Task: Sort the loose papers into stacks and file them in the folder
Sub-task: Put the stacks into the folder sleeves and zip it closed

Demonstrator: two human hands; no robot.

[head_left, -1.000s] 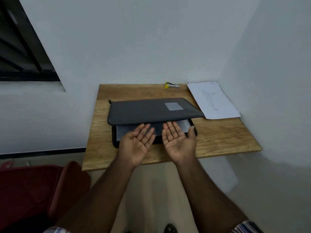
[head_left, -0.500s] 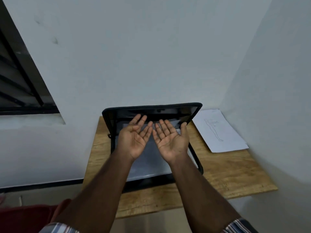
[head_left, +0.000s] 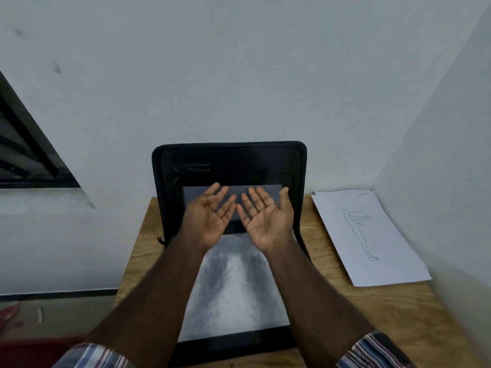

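while folder (head_left: 301, 166) upright, left hand (head_left: 210, 219) palm-up

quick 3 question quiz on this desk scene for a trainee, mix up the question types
1. True or false: the folder is zipped shut.
2. The sheet with the figure drawing lies on which side of the folder? A) the person's left B) the person's right C) inside it
3. What is each hand holding?

Key:
1. False; its lid stands open against the wall.
2. B
3. Nothing; the left hand and right hand are palm up with straight fingers.
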